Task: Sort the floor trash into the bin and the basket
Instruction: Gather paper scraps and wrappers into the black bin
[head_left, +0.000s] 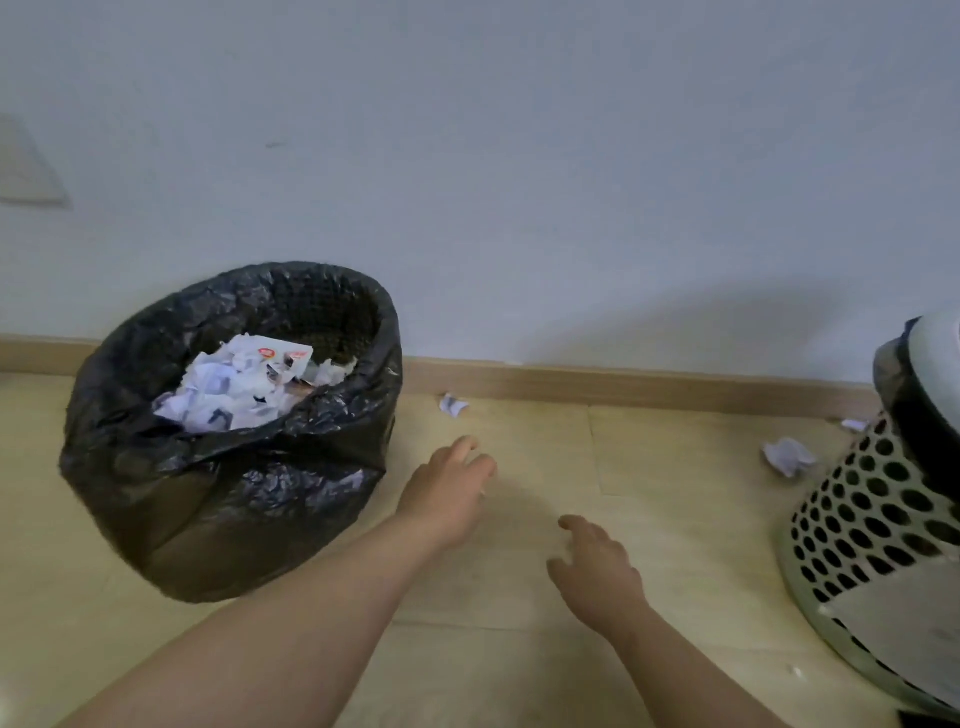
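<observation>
While both hands reach out empty over the pale wood floor (519, 675), three bits of paper lie unsorted. First comes a round bin lined with a black bag (234, 509), already heaped with crumpled printed paper (234, 395). Just right of the bin, against the skirting board (623, 382), lies a small torn paper scrap (453, 404). The left hand (447, 493) stretches toward it, right of the bin and just short of the scrap, fingers loosely spread and holding nothing. Further right of the bin, the right hand (597, 566) hangs above the floor, fingers slack and slightly curled, also holding nothing. Well to the right of the bin lies a crumpled white paper ball (788, 456), with a smaller scrap (854, 425) beyond it. Both are just beside a perforated white basket (857, 519), the thing farthest from the bin.

The step in hand looks like picking up the nearest scrap — likely bound for the bin, which already holds paper. It looks light and thin, so a fingertip pinch at a raised edge should lift it better than a flat palm. Let it go well inside the bin's rim, or it may drift out.
</observation>
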